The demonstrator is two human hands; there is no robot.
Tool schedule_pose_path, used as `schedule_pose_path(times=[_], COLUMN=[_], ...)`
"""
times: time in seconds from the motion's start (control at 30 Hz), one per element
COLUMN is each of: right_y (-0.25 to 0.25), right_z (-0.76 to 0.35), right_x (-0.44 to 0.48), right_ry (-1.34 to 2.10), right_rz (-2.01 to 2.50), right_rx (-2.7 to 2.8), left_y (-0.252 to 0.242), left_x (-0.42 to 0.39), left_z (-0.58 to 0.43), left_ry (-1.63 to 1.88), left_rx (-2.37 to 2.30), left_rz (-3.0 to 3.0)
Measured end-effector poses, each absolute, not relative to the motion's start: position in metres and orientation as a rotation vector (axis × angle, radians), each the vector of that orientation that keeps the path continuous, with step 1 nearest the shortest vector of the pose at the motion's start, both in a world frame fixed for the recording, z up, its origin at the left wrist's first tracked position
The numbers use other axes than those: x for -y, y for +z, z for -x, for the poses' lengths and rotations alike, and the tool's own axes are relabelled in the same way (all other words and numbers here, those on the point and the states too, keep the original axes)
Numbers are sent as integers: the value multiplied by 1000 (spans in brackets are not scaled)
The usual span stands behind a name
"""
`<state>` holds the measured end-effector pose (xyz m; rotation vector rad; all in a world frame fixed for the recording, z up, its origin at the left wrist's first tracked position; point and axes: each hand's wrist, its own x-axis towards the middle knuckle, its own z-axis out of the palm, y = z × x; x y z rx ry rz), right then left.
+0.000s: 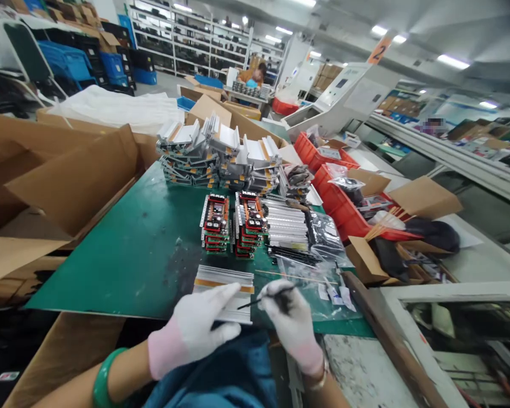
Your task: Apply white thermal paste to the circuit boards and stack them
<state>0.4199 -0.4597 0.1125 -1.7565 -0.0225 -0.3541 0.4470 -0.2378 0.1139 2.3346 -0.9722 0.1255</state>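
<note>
A silver aluminium profile [204, 273] with a tan strip across it lies near the front edge of the green table. My left hand [199, 317], in a white glove with a pink cuff, rests on the profile, its fingers stretched and its thumb apart. In a pinch, my gloved right hand [287, 314] holds a thin black stick-like tool [249, 305]. The tool's tip points left over the profile, close to my left fingertips; whether it touches the metal I cannot tell. Behind the profile stand two stacks of circuit boards [216, 221] with red and black parts.
Stacked metal housings [221, 150] stand at the back of the green table [123, 249]. Right of the boards lie silver bars [287, 224], black strips [295, 256] and plastic bags [325, 235]. Red crates [338, 204] line the right side. An open cardboard box [76, 181] is at left.
</note>
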Motion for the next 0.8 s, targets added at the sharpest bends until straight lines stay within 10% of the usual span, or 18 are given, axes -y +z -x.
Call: schedule_pose_path(times=[0.8], right_y=[87], right_z=[-403], right_x=[477], right_ry=[-362], right_rz=[2982], right_rx=[652], left_y=[67], left_x=[235], left_z=[-422], left_ry=[766], left_rx=[999], left_rz=[-2232])
